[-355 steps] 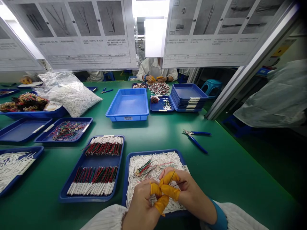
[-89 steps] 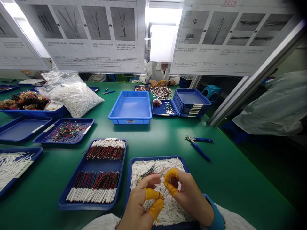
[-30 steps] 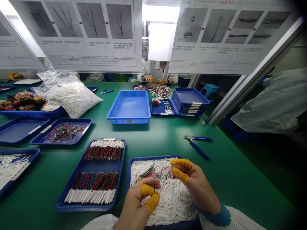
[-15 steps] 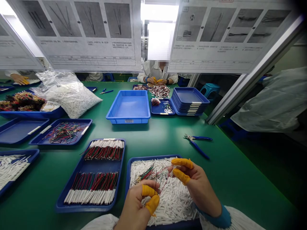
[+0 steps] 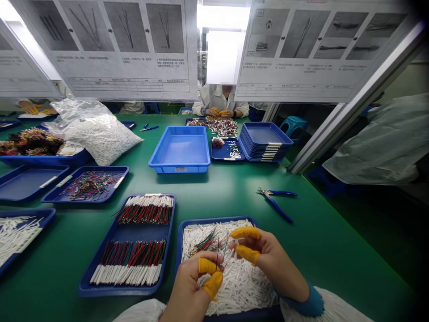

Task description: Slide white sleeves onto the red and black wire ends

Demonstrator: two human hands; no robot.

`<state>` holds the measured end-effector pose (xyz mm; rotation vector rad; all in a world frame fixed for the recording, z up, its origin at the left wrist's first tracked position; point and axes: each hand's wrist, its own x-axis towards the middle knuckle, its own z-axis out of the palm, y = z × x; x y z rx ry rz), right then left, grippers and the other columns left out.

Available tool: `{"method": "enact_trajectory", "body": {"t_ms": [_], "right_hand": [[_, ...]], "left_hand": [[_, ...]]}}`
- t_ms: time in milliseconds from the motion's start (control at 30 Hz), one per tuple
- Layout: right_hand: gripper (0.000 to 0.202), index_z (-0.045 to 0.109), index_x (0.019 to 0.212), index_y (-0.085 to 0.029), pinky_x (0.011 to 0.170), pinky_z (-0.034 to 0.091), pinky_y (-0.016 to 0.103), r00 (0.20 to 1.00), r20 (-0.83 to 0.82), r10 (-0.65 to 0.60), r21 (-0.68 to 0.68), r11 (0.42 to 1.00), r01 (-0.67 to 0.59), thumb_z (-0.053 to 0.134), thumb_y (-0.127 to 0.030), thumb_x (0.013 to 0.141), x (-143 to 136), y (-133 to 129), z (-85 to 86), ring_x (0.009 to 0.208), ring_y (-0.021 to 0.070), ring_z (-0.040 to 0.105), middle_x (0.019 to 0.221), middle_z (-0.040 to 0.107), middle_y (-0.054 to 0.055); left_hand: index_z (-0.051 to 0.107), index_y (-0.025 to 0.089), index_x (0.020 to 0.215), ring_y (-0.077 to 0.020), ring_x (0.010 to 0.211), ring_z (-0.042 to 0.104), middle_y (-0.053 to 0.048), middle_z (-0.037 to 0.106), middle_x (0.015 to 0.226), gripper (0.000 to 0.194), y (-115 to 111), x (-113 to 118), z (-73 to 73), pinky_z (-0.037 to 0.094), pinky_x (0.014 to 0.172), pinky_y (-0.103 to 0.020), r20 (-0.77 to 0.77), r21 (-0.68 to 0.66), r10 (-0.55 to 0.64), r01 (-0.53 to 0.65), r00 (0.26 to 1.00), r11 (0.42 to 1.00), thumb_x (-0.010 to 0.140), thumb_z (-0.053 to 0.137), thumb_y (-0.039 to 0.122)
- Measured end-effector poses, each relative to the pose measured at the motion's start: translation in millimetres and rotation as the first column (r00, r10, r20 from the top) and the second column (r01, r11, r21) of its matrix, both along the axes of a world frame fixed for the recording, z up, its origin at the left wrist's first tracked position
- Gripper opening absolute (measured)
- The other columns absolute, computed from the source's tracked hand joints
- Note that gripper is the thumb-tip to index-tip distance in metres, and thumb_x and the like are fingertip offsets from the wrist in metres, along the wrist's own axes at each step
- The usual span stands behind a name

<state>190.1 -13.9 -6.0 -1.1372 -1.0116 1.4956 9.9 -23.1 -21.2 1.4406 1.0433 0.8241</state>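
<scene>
Green table [image 5: 228, 190] — trays [image 5: 142, 230]; pliers [image 5: 267, 193]; bag [image 5: 102, 134]

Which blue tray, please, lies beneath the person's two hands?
The tray heaped with white pieces, right of the two-row wire tray; all others lie farther away.

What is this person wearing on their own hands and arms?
The left hand and right hand each wear yellow finger covers on the thumb and one finger. Both arms have loose white sleeves, with no markings visible. A plain blue band circles the right wrist; none shows on the left.
</scene>
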Motion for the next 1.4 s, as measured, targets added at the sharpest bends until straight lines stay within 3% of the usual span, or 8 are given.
{"method": "enact_trajectory", "body": {"t_ms": [200, 467, 667, 967, 1233, 1400], "right_hand": [[0.024, 0.065, 0.080, -0.017, 0.057, 0.051, 0.032, 0.985, 0.011, -0.173, 0.006, 0.985, 0.173, 0.075, -0.030, 0.063, 6, 0, 1.4, 0.060, 0.0179, 0.064, 0.070, 0.071, 0.006], [0.024, 0.065, 0.077, -0.018, 0.054, 0.051, 0.030, 0.968, -0.043, -0.246, 0.030, 0.968, 0.248, 0.077, -0.030, 0.060, 2, 0, 0.6, 0.060, 0.0176, 0.064, 0.070, 0.071, 0.005], [0.026, 0.066, 0.077, -0.018, 0.053, 0.052, 0.031, 0.973, 0.004, -0.232, 0.064, 0.971, 0.232, 0.078, -0.033, 0.059, 0, -1, 4.7, 0.054, 0.0165, 0.062, 0.066, 0.071, 0.004], [0.022, 0.067, 0.077, -0.019, 0.053, 0.052, 0.028, 0.975, -0.038, -0.221, 0.074, 0.972, 0.223, 0.078, -0.028, 0.060, -1, -2, 4.4, 0.056, 0.0157, 0.063, 0.068, 0.071, 0.004], [0.017, 0.067, 0.078, -0.019, 0.064, 0.054, 0.031, 1.000, -0.013, -0.016, 0.091, 0.996, 0.017, 0.075, -0.023, 0.063, -3, -3, -5.5, 0.067, 0.0185, 0.067, 0.068, 0.071, 0.003], [0.025, 0.068, 0.078, -0.019, 0.063, 0.055, 0.029, 0.999, -0.008, -0.048, 0.046, 0.998, 0.048, 0.080, -0.020, 0.056, -2, -1, -11.3, 0.069, 0.0182, 0.067, 0.071, 0.071, 0.002]], "left_hand": [[0.067, 0.016, 0.078, -0.0209, 0.080, 0.062, -0.008, 0.067, 0.086, 0.012, 0, 0, 0.6, 0.047, 0.076, -0.031, -0.084, 0.010, -0.042, 0.043, 0.996, 0.999, 0.071, 0.059, 0.011], [0.068, 0.016, 0.076, -0.0221, 0.082, 0.060, -0.009, 0.067, 0.087, 0.008, -2, -1, 2.7, 0.046, 0.076, -0.032, -0.138, 0.027, -0.065, 0.069, 0.988, 0.997, 0.072, 0.061, 0.015], [0.069, 0.018, 0.075, -0.0223, 0.082, 0.060, -0.008, 0.068, 0.086, 0.008, -2, 0, 3.2, 0.048, 0.071, -0.029, -0.084, 0.011, -0.057, 0.058, 0.995, 0.998, 0.071, 0.064, 0.022], [0.068, 0.017, 0.075, -0.0216, 0.082, 0.060, -0.008, 0.067, 0.087, 0.007, -2, 0, 4.4, 0.046, 0.072, -0.029, -0.114, 0.003, -0.072, 0.072, 0.991, 0.997, 0.071, 0.063, 0.018], [0.064, 0.014, 0.072, -0.0209, 0.079, 0.060, -0.009, 0.066, 0.087, 0.006, -1, 1, 3.7, 0.045, 0.074, -0.030, -0.165, 0.035, -0.103, 0.110, 0.981, 0.993, 0.072, 0.059, 0.013], [0.064, 0.015, 0.076, -0.0191, 0.075, 0.060, -0.007, 0.066, 0.083, 0.010, -1, 0, 4.0, 0.046, 0.071, -0.027, -0.107, 0.053, -0.089, 0.095, 0.990, 0.994, 0.071, 0.058, 0.008]]}}
